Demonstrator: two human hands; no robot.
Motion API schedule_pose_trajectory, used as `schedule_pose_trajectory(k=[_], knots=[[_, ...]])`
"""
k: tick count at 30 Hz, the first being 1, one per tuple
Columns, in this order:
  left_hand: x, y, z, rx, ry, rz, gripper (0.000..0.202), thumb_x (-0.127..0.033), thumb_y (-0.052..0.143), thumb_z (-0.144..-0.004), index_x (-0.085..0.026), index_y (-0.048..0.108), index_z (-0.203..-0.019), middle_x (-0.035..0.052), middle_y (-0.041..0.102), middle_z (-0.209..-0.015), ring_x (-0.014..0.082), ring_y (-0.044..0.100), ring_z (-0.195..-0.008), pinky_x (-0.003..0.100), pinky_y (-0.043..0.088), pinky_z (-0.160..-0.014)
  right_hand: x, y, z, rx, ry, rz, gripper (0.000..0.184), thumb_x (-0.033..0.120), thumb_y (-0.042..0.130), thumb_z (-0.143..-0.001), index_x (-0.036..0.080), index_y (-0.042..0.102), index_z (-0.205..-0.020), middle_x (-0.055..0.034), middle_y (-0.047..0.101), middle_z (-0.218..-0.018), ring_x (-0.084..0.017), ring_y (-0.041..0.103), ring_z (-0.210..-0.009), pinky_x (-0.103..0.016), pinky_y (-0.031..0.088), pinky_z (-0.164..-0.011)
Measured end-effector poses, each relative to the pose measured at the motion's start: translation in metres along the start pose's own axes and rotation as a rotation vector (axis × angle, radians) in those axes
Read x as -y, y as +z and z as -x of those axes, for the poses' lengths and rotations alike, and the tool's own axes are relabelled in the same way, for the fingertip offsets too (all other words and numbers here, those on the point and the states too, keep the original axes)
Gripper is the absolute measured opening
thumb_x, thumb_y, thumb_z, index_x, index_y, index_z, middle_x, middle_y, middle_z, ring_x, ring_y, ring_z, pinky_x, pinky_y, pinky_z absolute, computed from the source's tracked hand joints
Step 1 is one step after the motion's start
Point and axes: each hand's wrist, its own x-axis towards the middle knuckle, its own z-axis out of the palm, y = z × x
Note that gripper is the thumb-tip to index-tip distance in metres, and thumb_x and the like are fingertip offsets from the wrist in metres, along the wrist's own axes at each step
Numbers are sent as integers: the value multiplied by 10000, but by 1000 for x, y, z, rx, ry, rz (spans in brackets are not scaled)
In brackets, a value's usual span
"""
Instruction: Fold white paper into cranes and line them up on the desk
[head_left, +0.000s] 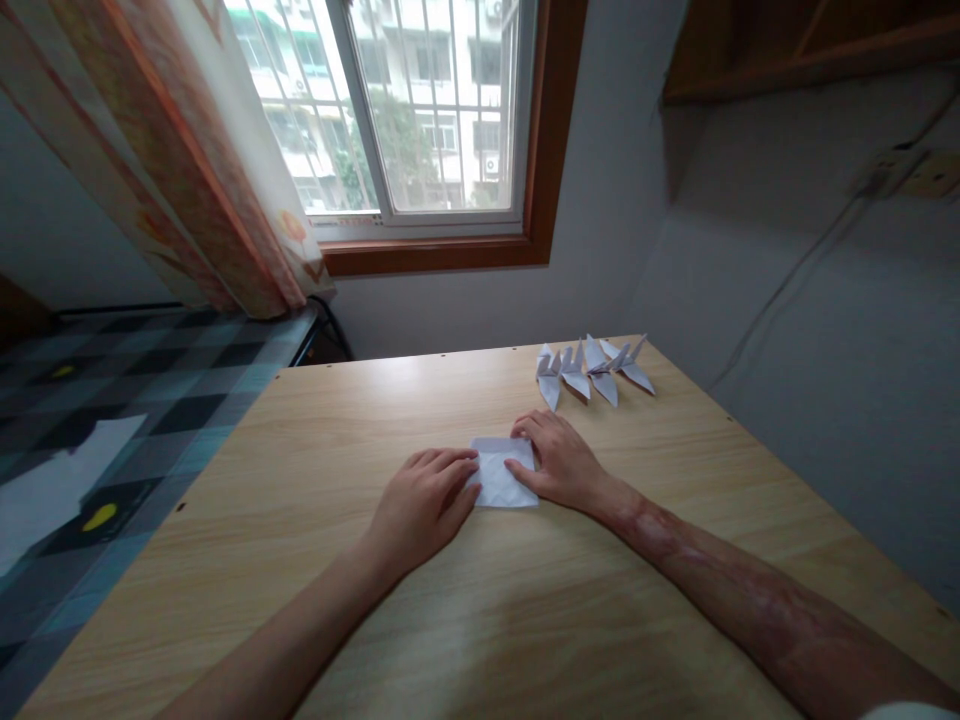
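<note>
A small, roughly square piece of white paper (504,478) lies on the wooden table (315,620), with creases across its surface. At its left edge is my left hand (427,505), the fingertips and thumb closed on the paper's side. My right hand (561,460) holds the right edge; its thumb rests on top of the sheet and its fingers curl around the upper right corner. The undersides of both hands are hidden. Beyond my right hand stand several folded white paper cranes (576,383), lined up near the table's far edge.
To the left is a bed with a checked cover (187,370), where loose white paper sheets (60,480) lie. A barred window (442,110) and a patterned curtain (187,130) are ahead. A cable (787,275) runs down the right wall below a wooden shelf (810,70).
</note>
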Motion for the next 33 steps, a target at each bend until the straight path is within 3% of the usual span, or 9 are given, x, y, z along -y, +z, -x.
schedule_pose_trajectory(k=[6,13,19,23,27,30,33], knots=[[4,2,-1,16,-35,-7,261,-312,549,-1117,-256,745,-1280,71,782,-1406,285,737,-1260,504,576,-1099,-1,1,0,-56,27,4,136,169,766,-949,222,641,-937,-70,675,-992,-278,629,-1005,-419,491,-930],[3,0,-1,21,-47,-8,254,-300,574,-1088,-257,757,-1259,74,801,-1331,294,744,-1208,508,582,-1066,-4,-1,-3,-139,87,-221,163,191,755,-971,218,651,-848,-23,685,-850,-221,625,-842,-376,463,-828],[4,0,-1,38,-41,-23,311,-323,615,-1067,-263,738,-1346,75,778,-1394,310,720,-1251,527,561,-1104,2,-9,0,-114,-52,-243,297,314,648,-1070,215,708,-797,-88,745,-1103,-264,630,-1046,-457,471,-986],[7,3,0,18,-61,-14,329,-313,571,-1095,-273,730,-1380,85,757,-1428,312,714,-1265,536,558,-1112,7,-14,3,-36,-209,-193,295,377,573,-1090,226,728,-889,-110,732,-1186,-300,608,-1118,-530,448,-1103],[8,5,0,20,-67,8,332,-272,525,-1109,-268,720,-1377,90,751,-1424,306,705,-1269,535,550,-1114,8,-12,2,135,-297,-221,299,448,564,-1090,215,710,-1208,-98,744,-1103,-290,659,-1061,-547,406,-1213],[7,3,-1,23,-65,35,315,-232,506,-1097,-268,717,-1329,86,761,-1388,300,702,-1267,520,548,-1105,8,-10,1,218,-326,-211,513,477,589,-1086,185,597,-1508,-134,750,-1249,-312,658,-1149,-529,441,-1177],[2,-3,-2,12,-85,85,273,-222,528,-1061,-247,692,-1278,94,774,-1346,304,707,-1251,514,547,-1088,10,-12,-1,262,-363,-145,522,429,601,-1100,196,579,-1567,-151,707,-1416,-322,621,-1249,-515,453,-1164]])
